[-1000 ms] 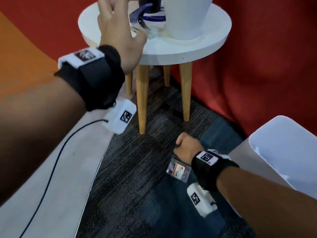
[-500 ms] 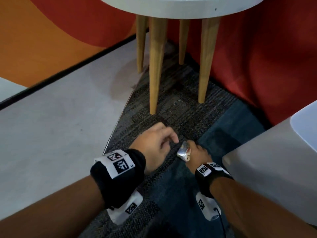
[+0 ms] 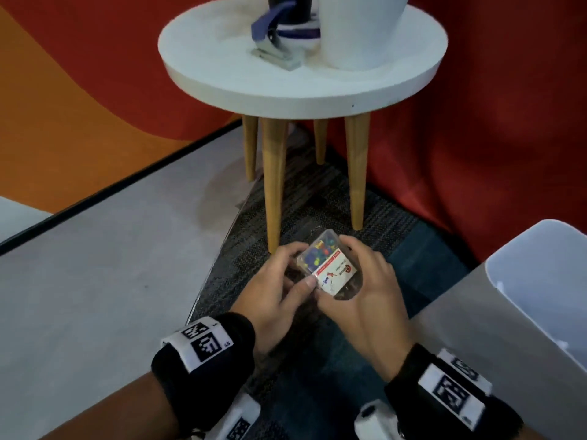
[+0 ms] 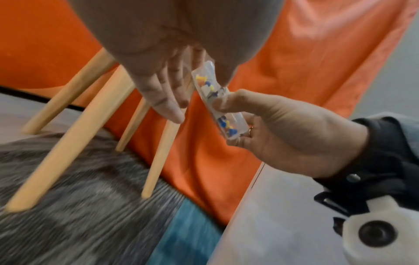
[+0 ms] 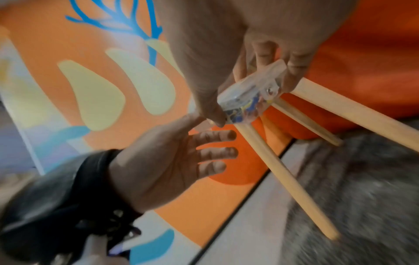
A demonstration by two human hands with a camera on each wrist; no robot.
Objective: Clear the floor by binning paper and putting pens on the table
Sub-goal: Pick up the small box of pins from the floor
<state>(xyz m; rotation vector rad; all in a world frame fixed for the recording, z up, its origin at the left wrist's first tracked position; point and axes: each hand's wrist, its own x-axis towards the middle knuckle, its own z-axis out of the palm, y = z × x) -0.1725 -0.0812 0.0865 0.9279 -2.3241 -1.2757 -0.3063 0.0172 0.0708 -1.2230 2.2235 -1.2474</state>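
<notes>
A clear plastic box of coloured push pins [image 3: 328,268] is held above the carpet, in front of the table legs. My right hand [image 3: 371,296] grips it by its near end, thumb on top and fingers beneath [image 4: 283,129]. My left hand [image 3: 279,293] is at the box's left side; its thumb touches the box edge, and its fingers lie straight and spread under it [image 5: 204,152]. The round white table [image 3: 301,90] stands behind. A white bin [image 3: 540,281] is at the right. No pens or paper show on the floor.
On the table stand a blue hole punch [image 3: 273,42], a white pot [image 3: 359,30] and a dark item behind them. Four wooden legs [image 3: 273,185] stand on dark carpet. Red curtain hangs behind; pale floor lies to the left.
My left hand came down from the tabletop to meet the right hand. The right hand picked the pin box up off the carpet and turned it label up.
</notes>
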